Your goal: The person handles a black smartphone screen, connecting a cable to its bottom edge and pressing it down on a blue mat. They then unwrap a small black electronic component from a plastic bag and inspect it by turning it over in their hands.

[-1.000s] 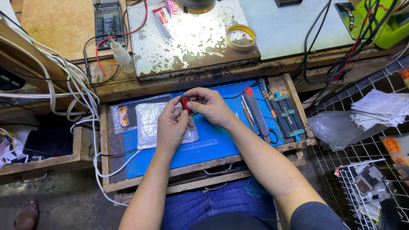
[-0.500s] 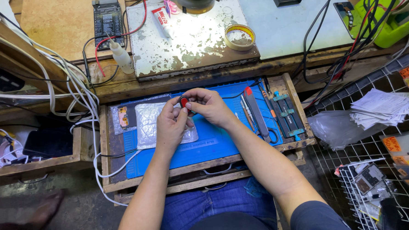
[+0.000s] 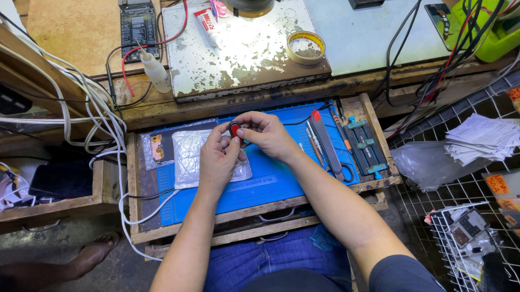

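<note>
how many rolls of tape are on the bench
1. A single roll of tape lies flat on the worn white plate, at its right edge, above the blue mat. Others may be hidden among the cables.

A wooden drawer [image 3: 134, 186] is pulled out, and a blue mat [image 3: 273, 183] lies in it. A clear plastic bag [image 3: 187, 158] and some tools [image 3: 330, 143] rest on the mat. Above is a wooden bench [image 3: 79, 31]. On it lie a worn white board [image 3: 250, 53], a roll of tape [image 3: 306, 47] and a small white bottle [image 3: 154, 69].
</note>
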